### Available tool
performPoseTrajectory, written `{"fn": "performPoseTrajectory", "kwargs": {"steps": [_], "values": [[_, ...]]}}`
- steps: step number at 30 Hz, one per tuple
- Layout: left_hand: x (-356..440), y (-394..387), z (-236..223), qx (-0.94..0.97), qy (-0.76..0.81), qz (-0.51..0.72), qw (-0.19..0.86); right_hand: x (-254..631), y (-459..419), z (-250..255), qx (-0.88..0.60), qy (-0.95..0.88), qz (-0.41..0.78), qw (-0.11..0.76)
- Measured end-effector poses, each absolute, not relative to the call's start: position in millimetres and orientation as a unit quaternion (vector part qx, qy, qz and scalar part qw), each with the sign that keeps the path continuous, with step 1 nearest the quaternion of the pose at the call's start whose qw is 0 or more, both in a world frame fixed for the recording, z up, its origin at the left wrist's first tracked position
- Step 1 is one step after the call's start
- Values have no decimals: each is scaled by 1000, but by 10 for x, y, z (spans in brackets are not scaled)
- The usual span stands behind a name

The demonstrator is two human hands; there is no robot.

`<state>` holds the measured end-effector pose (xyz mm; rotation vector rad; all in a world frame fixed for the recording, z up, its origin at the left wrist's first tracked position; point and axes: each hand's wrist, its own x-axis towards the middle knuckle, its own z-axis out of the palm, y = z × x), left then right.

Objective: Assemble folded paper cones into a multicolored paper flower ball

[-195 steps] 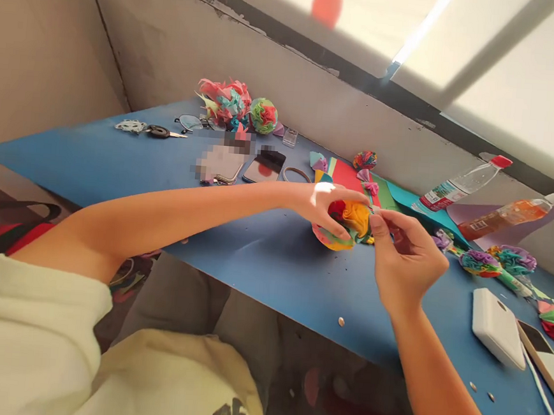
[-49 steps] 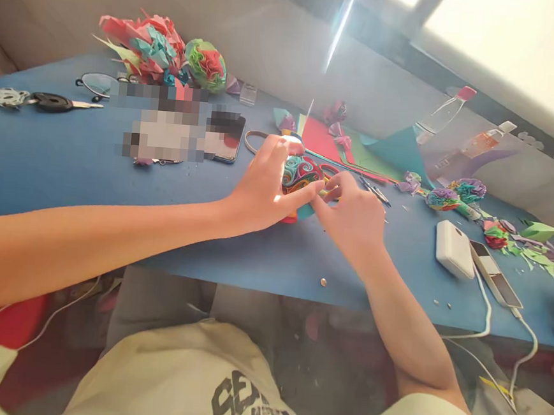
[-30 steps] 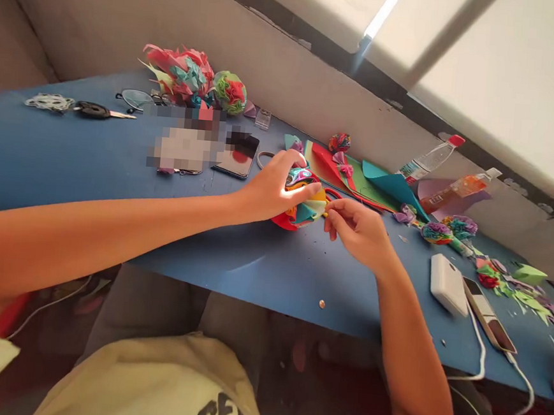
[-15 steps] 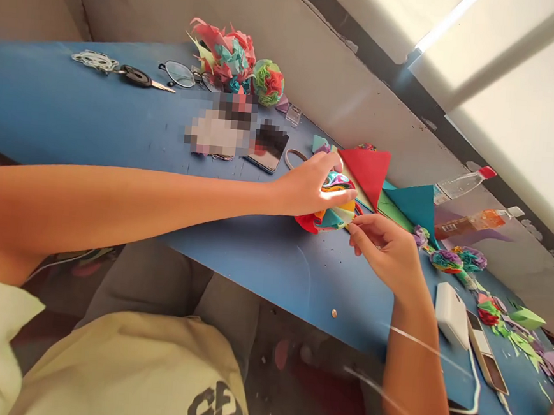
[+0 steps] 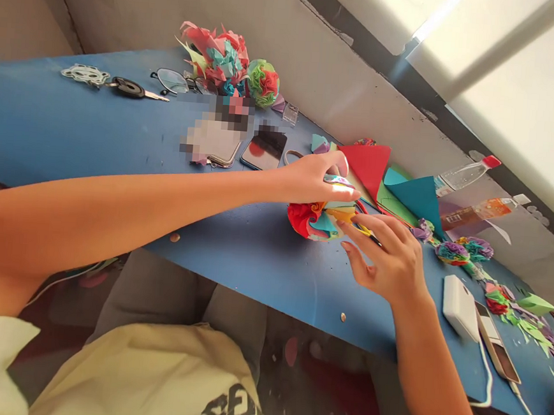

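A ball-shaped paper flower (image 5: 305,219) with red, blue, yellow and pale green ruffled petals rests low over the blue table. My left hand (image 5: 315,175) is closed over its top, with the thumb lying across the petals. At its right edge, the fingertips of my right hand (image 5: 385,257) touch or nearly touch a yellow petal. That hand's thumb and fingers are spread apart, and nothing shows between them. Behind those fingers lies a thin yellow and black object, partly hidden. Folded sheets of red paper (image 5: 369,167) and teal paper (image 5: 416,196) lie just beyond.
Glasses (image 5: 172,81), a car key (image 5: 128,87), a phone (image 5: 265,149) and finished paper flowers (image 5: 226,56) stand along the back left. To the right are plastic bottles (image 5: 466,177), a white power bank (image 5: 461,305) with cables, and paper scraps (image 5: 531,330).
My right thumb and fingers have parted from a pinch at the flower's edge and spread. The flower has turned, showing more red petals on its left. The view has shifted slightly.
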<state>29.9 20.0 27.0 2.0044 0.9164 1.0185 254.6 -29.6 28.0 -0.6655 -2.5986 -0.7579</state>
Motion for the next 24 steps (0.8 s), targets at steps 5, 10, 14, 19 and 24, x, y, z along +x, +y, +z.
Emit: {"fn": "performPoseTrajectory", "kwargs": {"steps": [5,10,14,19,24], "values": [[282,164,328,799,346,351,345,2502,-270,212,-222,-935,-220,168],[295,154,328,808,345,337,338,2411,-324,231,-239,-944,-155,166],[310,151,319,808,346,329,346,2355,-373,235,-278,-934,-103,198],[356,125,309,810,336,335,345,2357,-350,134,-246,-910,-227,246],[345,96,329,813,337,330,342,2394,-343,46,-218,-886,-284,293]]}}
